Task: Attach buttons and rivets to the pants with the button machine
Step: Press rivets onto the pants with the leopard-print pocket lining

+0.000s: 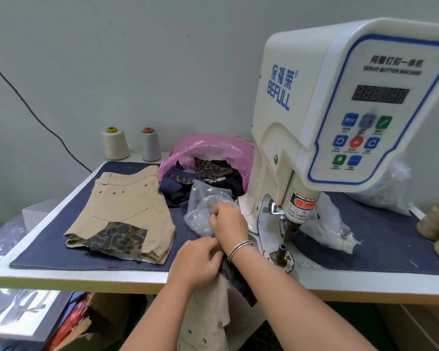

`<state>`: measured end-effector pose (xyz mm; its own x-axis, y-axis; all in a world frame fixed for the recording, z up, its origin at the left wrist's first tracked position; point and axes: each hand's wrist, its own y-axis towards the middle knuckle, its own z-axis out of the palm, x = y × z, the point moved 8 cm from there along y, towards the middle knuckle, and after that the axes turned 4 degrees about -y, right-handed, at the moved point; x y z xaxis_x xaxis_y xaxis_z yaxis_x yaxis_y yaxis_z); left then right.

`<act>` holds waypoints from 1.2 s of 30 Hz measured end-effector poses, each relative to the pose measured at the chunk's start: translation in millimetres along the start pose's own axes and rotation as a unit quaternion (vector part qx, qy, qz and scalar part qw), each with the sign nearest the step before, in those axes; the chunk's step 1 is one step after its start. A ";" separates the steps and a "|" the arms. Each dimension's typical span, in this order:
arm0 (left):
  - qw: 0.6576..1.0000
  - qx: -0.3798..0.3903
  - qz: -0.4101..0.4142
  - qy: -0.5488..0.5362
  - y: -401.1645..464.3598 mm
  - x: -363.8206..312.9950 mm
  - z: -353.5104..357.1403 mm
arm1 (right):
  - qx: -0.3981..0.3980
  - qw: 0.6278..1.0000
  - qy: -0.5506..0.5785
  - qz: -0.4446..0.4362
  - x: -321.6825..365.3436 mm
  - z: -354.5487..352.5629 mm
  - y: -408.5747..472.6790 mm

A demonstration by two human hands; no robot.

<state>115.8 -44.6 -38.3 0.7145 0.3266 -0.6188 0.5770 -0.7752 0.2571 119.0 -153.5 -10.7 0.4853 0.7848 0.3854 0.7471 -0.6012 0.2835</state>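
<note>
Our right hand [227, 220] reaches into the clear plastic bag [205, 211] just left of the machine's base, fingers curled and pinching inside it, though we cannot tell whether a button or rivet is already between them. Our left hand [199, 260] is closed on the pants [213, 312] we are working on, bunching the beige cloth and its dark leopard trim at the table's front edge while the rest hangs below. The lower die post [281, 252] stands bare just to the right of our wrists, with nothing on it and no cloth under the punch [293, 225] of the button machine [340, 110], so we judge this pair has not yet had this fastener set. To the left, a folded pair [127, 214] lies on the dark mat [48, 239] with small metal studs showing along its pocket and leopard patch; we take it as finished. We cannot see how many pairs remain.
</note>
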 end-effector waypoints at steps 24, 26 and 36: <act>0.999 0.029 -0.045 -0.006 -2.8 0.8 -0.4 | 0.026 0.772 0.598 0.214 -88.1 -71.4 -130.5; 0.998 0.030 -0.048 -0.006 -3.2 0.3 -0.5 | 0.001 0.809 0.550 0.208 -100.9 -82.0 -132.5; 0.998 0.032 -0.050 -0.013 -2.9 -0.8 -1.0 | -0.005 0.877 0.448 0.174 -131.6 -88.1 -103.4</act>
<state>113.9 -42.1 -37.9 0.6430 0.3907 -0.6587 0.6180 -0.7727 0.1450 -62.1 -207.9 -13.3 0.1284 0.1222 0.9842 0.6180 -0.7860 0.0170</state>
